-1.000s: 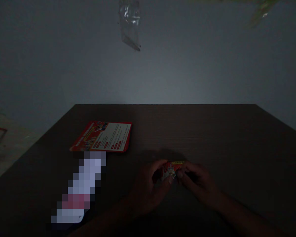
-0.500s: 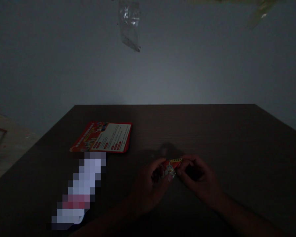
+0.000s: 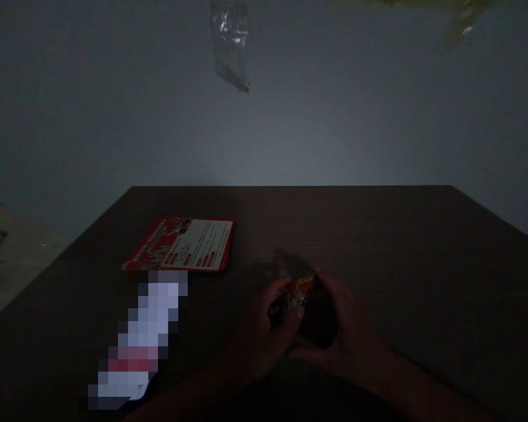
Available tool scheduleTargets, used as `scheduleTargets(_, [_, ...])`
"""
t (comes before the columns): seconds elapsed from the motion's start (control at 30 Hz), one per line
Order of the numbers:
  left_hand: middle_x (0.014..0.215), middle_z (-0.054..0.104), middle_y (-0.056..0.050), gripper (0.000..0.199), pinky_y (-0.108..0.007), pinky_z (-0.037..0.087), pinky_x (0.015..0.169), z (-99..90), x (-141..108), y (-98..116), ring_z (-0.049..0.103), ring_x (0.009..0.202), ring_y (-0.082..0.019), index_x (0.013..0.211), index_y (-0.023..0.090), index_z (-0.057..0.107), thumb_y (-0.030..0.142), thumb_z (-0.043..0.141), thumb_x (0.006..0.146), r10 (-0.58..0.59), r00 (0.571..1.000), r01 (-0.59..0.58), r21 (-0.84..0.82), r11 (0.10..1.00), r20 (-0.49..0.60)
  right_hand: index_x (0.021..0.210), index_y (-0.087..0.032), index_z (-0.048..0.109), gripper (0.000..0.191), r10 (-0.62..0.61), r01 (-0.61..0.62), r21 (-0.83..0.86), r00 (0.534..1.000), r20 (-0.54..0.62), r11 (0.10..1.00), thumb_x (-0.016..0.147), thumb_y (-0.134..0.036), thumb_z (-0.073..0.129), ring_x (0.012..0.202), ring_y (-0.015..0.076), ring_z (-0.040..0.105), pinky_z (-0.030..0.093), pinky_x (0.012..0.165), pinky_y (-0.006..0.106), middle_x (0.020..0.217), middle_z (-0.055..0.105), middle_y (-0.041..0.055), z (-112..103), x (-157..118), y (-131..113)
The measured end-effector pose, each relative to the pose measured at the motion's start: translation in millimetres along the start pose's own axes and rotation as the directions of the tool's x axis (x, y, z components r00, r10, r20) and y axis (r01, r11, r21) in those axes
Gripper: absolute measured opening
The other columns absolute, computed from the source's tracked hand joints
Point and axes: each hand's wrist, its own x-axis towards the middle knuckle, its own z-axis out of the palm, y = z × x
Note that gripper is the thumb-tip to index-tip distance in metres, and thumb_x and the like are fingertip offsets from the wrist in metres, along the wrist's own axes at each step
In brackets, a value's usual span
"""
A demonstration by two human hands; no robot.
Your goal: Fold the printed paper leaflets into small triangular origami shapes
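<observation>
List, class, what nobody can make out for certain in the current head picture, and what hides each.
All in the head view:
Small red item: full shape, partly covered by the left hand.
Right hand: whether its fingertip touches that item, lost in darkness.
Bright object: surface, hidden by pixelation.
Printed card: fine lettering, too small.
Clear plastic bag: top, cut off by the upper edge.

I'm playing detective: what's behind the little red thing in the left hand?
Past the little red thing you see the dark tabletop and a shadow. The left hand has its thumb in front. Whatever lies right against the back is covered, so I can't tell.
</observation>
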Motion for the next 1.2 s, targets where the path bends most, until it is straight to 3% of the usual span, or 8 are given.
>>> scheduleTargets(0.23, [0.104,0.066,-0.007,0.041,-0.030,0.048,0.078,1.5,0.3,-0.8,0.062,0.089,-0.019,0.121,0.019,0.051,0.036,0.056,0.084,0.020,1.000,-0.020,-0.009,1.000,-0.019,0.143,-0.019,0.018,0.093,-0.007,0.007,-0.042,1.000,-0.016,0.999,0.070,-0.041,0.070,0.111,0.0349,0.053,0.049,0.085,0.049,0.124,0.052,0.0189,2.5,2.7,-3.0])
scheduleTargets(0.63, [0.106,0.064,-0.007,0.040,-0.032,0.047,0.080,-0.4,-0.8,-3.2,0.060,0.092,-0.020,0.120,0.018,0.052,0.039,0.051,0.086,-0.016,0.998,0.017,0.012,1.000,-0.065,0.139,-0.021,0.022,0.090,-0.007,0.007,0.002,1.000,-0.012,1.000,0.069,-0.045,0.072,0.112,0.0321,0.052,0.050,0.086,0.046,0.124,0.052,0.0168,-0.7,2.6,2.7])
scheduleTargets(0.8, [0.108,0.064,-0.006,0.038,-0.029,0.046,0.081,-2.3,-0.7,-5.0,0.060,0.094,-0.020,0.120,0.019,0.052,0.041,0.046,0.089,0.000,0.997,-0.007,-0.082,0.997,-0.077,0.136,-0.022,0.029,0.078,-0.015,0.016,0.038,0.999,-0.032,0.999,0.072,-0.041,0.070,0.110,0.0306,0.054,0.051,0.084,0.044,0.122,0.053,0.0159,-2.6,4.0,2.5])
scheduleTargets(1.03, [0.095,0.065,-0.004,0.037,-0.026,0.046,0.070,-3.4,0.4,-2.2,0.060,0.082,-0.017,0.117,0.019,0.053,0.042,0.046,0.090,0.009,0.999,-0.015,-0.119,0.993,-0.052,0.125,-0.022,0.043,0.056,0.044,-0.038,0.085,0.997,-0.070,0.996,0.076,-0.036,0.067,0.104,0.0271,0.057,0.050,0.084,0.041,0.117,0.055,0.0137,-8.6,4.8,4.5])
scheduleTargets(1.2, [0.099,0.066,-0.004,0.031,-0.026,0.046,0.074,-3.6,0.3,-2.2,0.060,0.086,-0.017,0.115,0.019,0.055,0.033,0.052,0.088,0.034,0.999,-0.038,-0.140,0.989,-0.035,0.118,-0.025,0.050,0.041,0.104,-0.081,0.270,0.992,-0.070,0.959,0.080,-0.030,0.064,0.091,0.0214,0.060,0.051,0.076,0.034,0.104,0.059,0.0090,-9.0,7.3,7.5])
